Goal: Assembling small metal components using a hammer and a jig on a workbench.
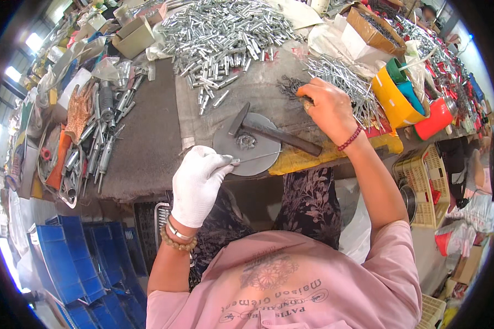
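My left hand (197, 178), in a white glove, is closed on the end of a thin metal rod (260, 157). The rod points right over a round grey plate (253, 169). A hammer (277, 133) lies across that plate, its handle toward the right, beside a small lump of metal (246, 142). My bare right hand (330, 107) reaches to a little heap of dark thin pieces (288, 86). Its fingers are pinched together there, and what is between them is hidden.
Short silver tubes (225, 41) are heaped at the far middle. Thin rods (346, 77) lie right of my right hand, near a yellow container (394, 98) and a red flask (436, 118). Tools and metal parts (101, 118) crowd the left. Blue bins (68, 257) stand below the bench.
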Demonstrator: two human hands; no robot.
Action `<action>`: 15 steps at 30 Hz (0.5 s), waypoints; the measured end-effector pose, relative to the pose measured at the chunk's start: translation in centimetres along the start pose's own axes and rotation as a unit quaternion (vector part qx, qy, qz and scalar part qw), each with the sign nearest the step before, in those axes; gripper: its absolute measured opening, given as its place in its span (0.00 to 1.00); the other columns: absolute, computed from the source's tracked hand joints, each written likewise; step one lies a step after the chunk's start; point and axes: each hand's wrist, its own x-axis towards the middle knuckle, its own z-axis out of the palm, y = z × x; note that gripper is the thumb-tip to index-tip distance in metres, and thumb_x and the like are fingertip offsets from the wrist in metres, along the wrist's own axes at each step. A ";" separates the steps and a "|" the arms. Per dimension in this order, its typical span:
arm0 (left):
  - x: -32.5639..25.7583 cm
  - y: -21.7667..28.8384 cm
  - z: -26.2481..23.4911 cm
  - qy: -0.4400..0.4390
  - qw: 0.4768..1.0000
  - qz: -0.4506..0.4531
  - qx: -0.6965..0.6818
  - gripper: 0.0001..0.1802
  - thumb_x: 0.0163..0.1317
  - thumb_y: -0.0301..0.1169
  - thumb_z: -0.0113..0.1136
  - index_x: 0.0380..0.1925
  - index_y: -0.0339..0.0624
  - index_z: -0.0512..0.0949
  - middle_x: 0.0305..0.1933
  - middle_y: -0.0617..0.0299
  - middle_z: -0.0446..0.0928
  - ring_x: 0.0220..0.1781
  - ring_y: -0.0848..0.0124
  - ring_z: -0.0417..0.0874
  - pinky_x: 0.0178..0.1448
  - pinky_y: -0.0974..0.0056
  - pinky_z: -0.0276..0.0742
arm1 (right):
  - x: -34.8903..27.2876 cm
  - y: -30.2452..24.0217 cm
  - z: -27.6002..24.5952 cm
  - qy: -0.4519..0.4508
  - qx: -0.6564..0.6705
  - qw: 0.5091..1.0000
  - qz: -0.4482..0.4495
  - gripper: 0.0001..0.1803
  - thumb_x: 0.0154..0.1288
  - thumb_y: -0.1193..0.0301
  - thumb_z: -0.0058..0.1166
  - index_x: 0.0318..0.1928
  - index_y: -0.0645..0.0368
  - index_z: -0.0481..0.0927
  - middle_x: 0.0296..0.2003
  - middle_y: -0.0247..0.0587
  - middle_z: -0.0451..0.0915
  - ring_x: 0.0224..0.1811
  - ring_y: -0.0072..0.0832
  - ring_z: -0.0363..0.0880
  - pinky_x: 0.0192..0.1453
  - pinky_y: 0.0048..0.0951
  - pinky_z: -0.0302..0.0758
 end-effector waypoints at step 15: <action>-0.3 -0.3 0.7 0.038 0.999 0.030 0.012 0.10 0.59 0.21 0.76 0.41 0.40 0.90 0.38 0.57 0.83 0.44 0.59 0.86 0.51 0.60 0.81 | 1.4 -2.3 -0.2 -0.044 0.023 0.998 -0.034 0.14 0.62 0.76 0.67 0.48 0.56 0.85 0.45 0.45 0.87 0.49 0.48 0.88 0.53 0.47 0.84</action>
